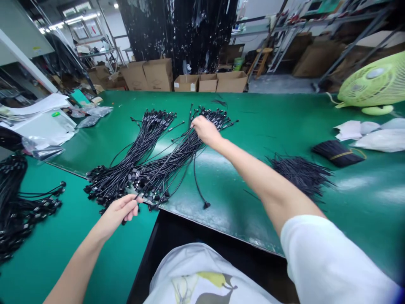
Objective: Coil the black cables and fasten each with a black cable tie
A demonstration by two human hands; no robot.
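Carefully now, you are holding what looks like 1 black cable (146,185) between your 2 hands, stretched over the right cable bundle (180,154) on the green table (284,118). Your left hand (122,209) is closing its thumb and fingers on the near end, just past the table edge (221,234). Your right hand (205,128) is pinching at the far end, although the bundle behind it is partly hiding the fingertips.

The main risk is snagging: the cable is lying among many others, so a hard pull could be dragging neighbours along or tightening a knot. The near plugs (142,179) are crowding together and could be hooking one another as the cable is moving.

The left cable bundle (136,147) is touching the right bundle near the plugs, so the 2 groups could be mixing if your left hand is sweeping sideways. Some plugs are sitting close to the edge, and a tug toward your body could be tipping them off. A loose cable (196,177) is straying toward you, its plug resting near that edge, where a forearm or sleeve could be catching it.
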